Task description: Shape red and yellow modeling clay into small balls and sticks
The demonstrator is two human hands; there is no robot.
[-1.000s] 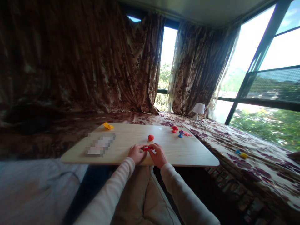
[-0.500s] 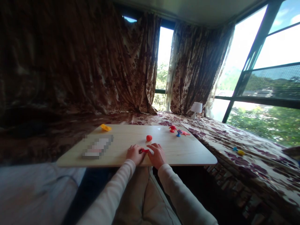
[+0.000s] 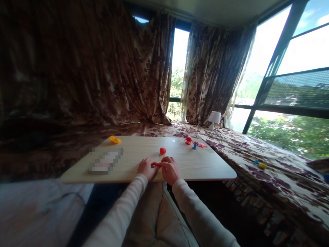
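Observation:
A small red piece of what looks like modelling clay (image 3: 157,164) lies between my hands, low over the near middle of the table (image 3: 205,168). My left hand (image 3: 147,167) is closed and pinches its left end. From the other side, my right hand (image 3: 170,170) has its thumb and forefinger brought together on the right end. My fingers cover much of the piece, so its full shape is hidden. Just beyond the hands rests a round red lump (image 3: 162,151), touched by neither.
Yellow crumpled-looking piece (image 3: 114,139) at the far left corner; blurred-out flat rectangle (image 3: 106,161) on the left. Far right holds a red figure (image 3: 188,140), a blue one (image 3: 195,145) and a pinkish-red one (image 3: 203,145). A white lamp (image 3: 214,117) stands behind on flowered cloth.
My right thumb and forefinger have closed in on the red piece, where they were wider apart before. The view has shifted slightly; the things on the table stay in place.

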